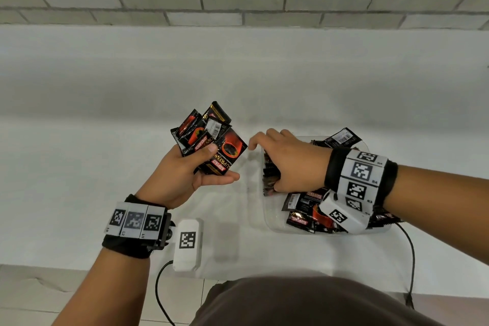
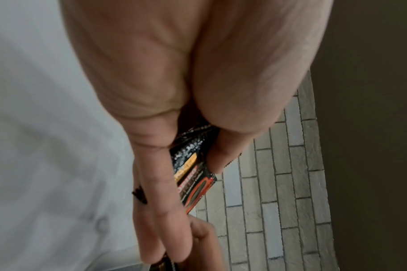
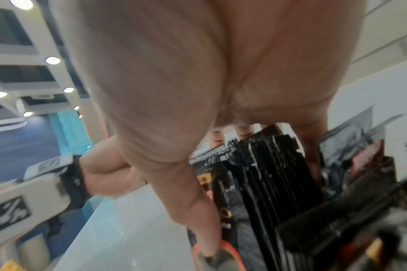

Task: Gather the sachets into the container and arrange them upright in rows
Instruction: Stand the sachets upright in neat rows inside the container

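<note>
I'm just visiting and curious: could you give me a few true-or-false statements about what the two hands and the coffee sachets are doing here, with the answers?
1. The left hand holds a bunch of sachets above the table. True.
2. The right hand rests idle on the table, away from the container. False: it reaches into the clear container, its fingers on a row of upright sachets.
3. Every sachet in the container stands upright. False: loose sachets lie flat near the right wrist.
4. The container sits to the right of the left hand. True.
5. The container is opaque black. False: it is clear plastic.
</note>
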A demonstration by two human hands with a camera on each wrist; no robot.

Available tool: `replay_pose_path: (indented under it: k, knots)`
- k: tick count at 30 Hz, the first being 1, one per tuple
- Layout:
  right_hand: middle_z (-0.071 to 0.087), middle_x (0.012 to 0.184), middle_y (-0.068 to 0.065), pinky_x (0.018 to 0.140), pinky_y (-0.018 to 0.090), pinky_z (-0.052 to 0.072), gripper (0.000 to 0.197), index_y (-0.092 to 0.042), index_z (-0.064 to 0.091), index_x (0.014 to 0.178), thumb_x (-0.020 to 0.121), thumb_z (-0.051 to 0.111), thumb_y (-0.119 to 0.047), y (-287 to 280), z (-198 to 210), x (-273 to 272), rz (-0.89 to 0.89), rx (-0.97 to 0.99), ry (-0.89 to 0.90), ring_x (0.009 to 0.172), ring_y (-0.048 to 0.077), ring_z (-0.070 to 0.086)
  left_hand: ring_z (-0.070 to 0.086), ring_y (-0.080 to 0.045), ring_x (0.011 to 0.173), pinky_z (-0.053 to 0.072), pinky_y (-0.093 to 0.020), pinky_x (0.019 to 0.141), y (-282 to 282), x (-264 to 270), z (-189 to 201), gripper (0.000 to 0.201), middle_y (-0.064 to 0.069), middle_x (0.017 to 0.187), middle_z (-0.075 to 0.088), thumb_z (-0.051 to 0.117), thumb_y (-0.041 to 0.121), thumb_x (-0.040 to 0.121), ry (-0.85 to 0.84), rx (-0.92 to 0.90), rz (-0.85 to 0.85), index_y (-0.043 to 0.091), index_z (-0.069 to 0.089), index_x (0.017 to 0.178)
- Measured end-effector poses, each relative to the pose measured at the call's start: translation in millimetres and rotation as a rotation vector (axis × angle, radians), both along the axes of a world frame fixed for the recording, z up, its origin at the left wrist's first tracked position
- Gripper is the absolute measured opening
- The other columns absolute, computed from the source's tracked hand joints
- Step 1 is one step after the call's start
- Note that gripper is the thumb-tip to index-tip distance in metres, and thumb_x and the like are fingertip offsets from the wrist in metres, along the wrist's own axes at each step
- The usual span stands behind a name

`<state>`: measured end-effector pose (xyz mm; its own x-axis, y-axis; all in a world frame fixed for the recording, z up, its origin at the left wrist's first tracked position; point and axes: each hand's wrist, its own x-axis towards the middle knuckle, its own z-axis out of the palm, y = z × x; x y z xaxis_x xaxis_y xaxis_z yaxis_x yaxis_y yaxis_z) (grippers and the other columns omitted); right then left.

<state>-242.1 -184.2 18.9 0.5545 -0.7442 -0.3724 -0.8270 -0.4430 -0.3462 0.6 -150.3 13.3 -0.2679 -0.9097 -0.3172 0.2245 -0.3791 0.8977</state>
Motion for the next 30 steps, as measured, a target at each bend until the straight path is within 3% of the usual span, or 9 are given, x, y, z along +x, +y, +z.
replay_pose_path:
  k: [4, 6, 11, 15, 19, 25, 27, 30]
  knots:
    - [0.034, 0.127, -0.001, 0.084, 0.029, 0.044, 0.083, -0.021, 0.039, 0.135, 0.068, 0.087, -0.026, -10, 6, -7, -0.075, -0.058, -0.013, 0.112, 0.018, 0.035, 0.069, -0.057, 0.095, 0.063, -0.043, 0.074, 2, 1, -2, 0.043, -0.021, 0.128, 0.068, 0.048, 0.010, 0.105, 0.010, 0.012, 0.015, 0.011, 0.045, 0.147]
    - [0.032, 0.126, 0.001, 0.087, 0.031, 0.047, 0.083, -0.019, 0.041, 0.133, 0.065, 0.087, -0.033, -8, 5, -9, -0.067, -0.106, 0.065, 0.116, 0.022, 0.035, 0.070, -0.057, 0.096, 0.063, -0.043, 0.074, 2, 1, -2, 0.042, -0.021, 0.128, 0.068, 0.048, 0.010, 0.105, 0.011, 0.014, 0.015, 0.011, 0.045, 0.147]
    - [0.036, 0.128, -0.001, 0.092, 0.040, 0.051, 0.102, -0.030, 0.039, 0.138, 0.054, 0.091, -0.056, -17, 16, -11, -0.112, -0.140, 0.079, 0.118, 0.022, 0.038, 0.069, -0.057, 0.095, 0.063, -0.044, 0.074, 3, -1, -1, 0.040, -0.021, 0.127, 0.069, 0.048, 0.010, 0.104, 0.011, 0.015, 0.003, 0.011, 0.047, 0.144]
    - [0.042, 0.129, 0.000, 0.094, 0.040, 0.050, 0.102, -0.029, 0.038, 0.140, 0.057, 0.091, -0.055, -23, 20, -10, -0.170, -0.088, 0.018, 0.118, 0.024, 0.044, 0.069, -0.058, 0.094, 0.063, -0.044, 0.073, 6, -4, 1, 0.038, -0.026, 0.123, 0.068, 0.052, 0.012, 0.101, 0.002, 0.019, -0.042, 0.008, 0.051, 0.139]
    - [0.042, 0.131, -0.001, 0.098, 0.040, 0.048, 0.104, -0.027, 0.037, 0.143, 0.058, 0.090, -0.057, -20, 17, -11, -0.148, -0.078, 0.046, 0.123, 0.023, 0.039, 0.070, -0.057, 0.094, 0.063, -0.046, 0.074, 10, -8, -1, 0.044, -0.027, 0.120, 0.069, 0.055, 0.015, 0.097, 0.001, 0.039, -0.096, 0.004, 0.051, 0.139]
    - [0.040, 0.132, -0.005, 0.101, 0.040, 0.045, 0.113, -0.035, 0.034, 0.145, 0.051, 0.091, -0.062, -24, 29, -25, -0.176, -0.007, -0.024, 0.126, 0.017, 0.036, 0.069, -0.057, 0.099, 0.063, -0.046, 0.076, 14, -18, -5, 0.043, -0.028, 0.124, 0.068, 0.054, 0.016, 0.098, 0.058, 0.070, -0.129, 0.003, 0.050, 0.139]
    - [0.041, 0.131, -0.006, 0.098, 0.033, 0.044, 0.104, -0.035, 0.036, 0.145, 0.059, 0.089, -0.058, -26, 38, -34, -0.196, 0.019, -0.064, 0.121, 0.014, 0.041, 0.068, -0.057, 0.100, 0.063, -0.046, 0.076, 15, -21, -5, 0.041, -0.027, 0.124, 0.067, 0.053, 0.016, 0.099, 0.072, 0.072, -0.131, 0.004, 0.051, 0.138]
    - [0.048, 0.127, -0.004, 0.086, 0.026, 0.042, 0.070, -0.032, 0.046, 0.140, 0.080, 0.081, -0.035, -34, 43, -45, -0.272, -0.021, -0.109, 0.109, 0.014, 0.052, 0.068, -0.057, 0.102, 0.063, -0.049, 0.078, 16, -26, -7, 0.040, -0.027, 0.124, 0.068, 0.052, 0.016, 0.099, 0.079, 0.075, -0.132, 0.005, 0.051, 0.138]
